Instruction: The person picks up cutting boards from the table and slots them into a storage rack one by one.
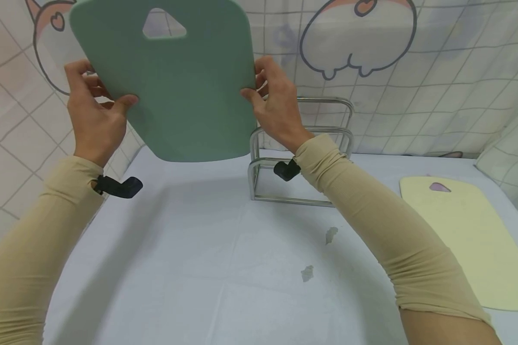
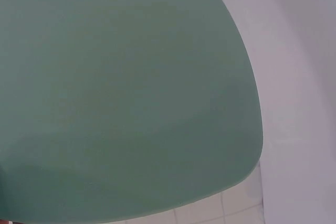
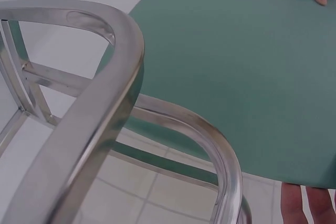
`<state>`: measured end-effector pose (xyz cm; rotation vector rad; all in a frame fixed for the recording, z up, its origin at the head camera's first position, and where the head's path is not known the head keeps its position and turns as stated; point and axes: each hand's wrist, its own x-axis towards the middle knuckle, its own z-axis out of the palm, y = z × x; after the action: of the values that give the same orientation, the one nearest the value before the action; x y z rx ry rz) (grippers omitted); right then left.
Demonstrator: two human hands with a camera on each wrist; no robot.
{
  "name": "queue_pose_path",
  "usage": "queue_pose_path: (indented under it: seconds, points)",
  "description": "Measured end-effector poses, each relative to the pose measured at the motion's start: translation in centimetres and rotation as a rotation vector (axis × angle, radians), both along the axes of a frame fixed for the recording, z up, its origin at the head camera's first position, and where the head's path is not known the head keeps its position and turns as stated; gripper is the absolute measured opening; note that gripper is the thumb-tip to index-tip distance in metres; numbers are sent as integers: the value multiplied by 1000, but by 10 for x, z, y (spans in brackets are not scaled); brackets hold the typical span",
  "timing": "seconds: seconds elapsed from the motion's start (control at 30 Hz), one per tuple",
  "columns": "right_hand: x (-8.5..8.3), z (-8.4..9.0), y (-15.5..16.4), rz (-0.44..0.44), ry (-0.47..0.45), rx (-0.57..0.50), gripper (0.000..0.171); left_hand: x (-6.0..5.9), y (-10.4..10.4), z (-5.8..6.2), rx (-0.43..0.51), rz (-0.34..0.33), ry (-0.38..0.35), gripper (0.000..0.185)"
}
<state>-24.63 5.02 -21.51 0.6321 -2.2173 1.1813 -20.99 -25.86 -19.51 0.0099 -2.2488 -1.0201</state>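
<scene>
A green cutting board (image 1: pixel 190 96) is held up above the table, its triangular hole at the top. My left hand (image 1: pixel 95 110) pinches its left edge, thumb on the face towards me. On the opposite edge my right hand (image 1: pixel 278 100) grips it the same way, thumb in front and fingers behind. Just behind the right wrist stands a silver metal rack (image 1: pixel 323 99) with upright loops. In the right wrist view, the rack's bars (image 3: pixel 102 114) overlap the board (image 3: pixel 226 66). The board (image 2: pixel 131 77) fills most of the left wrist view.
A pale yellow cutting board (image 1: pixel 462 239) lies flat on the right of the white-covered table (image 1: pixel 190 268). Grid-patterned cloth (image 1: pixel 444 81) with cartoon drawings hangs along the back. Two small grey-green marks (image 1: pixel 307 273) show on the table near the middle.
</scene>
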Motion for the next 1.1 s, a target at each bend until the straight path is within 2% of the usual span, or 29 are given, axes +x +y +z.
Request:
queue_pose_path:
  seconds: [1.1]
  points:
    - [-2,-2,10,-11,2,-5,28,-7,8,-2,-12,-11,-27,60]
